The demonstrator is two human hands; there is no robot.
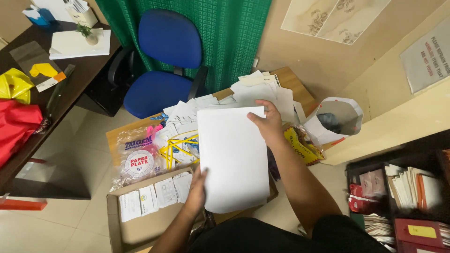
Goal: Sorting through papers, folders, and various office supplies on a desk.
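Both my hands hold a blank white sheet of paper [234, 157] flat above a low wooden table. My left hand [197, 189] grips its lower left edge. My right hand [268, 122] pinches its top right corner. Under and behind the sheet lies a loose pile of white papers and envelopes [255, 89]. Below my left hand an open cardboard box [140, 229] holds a row of small white packets [154, 197].
A clear pack of paper plates [138, 157] and a yellow-strapped bundle [178, 147] lie on the table. A blue office chair [161, 61] stands behind it, a white plastic bag [335, 119] to the right, a dark desk [70, 79] on the left, shelves of files [408, 192] at right.
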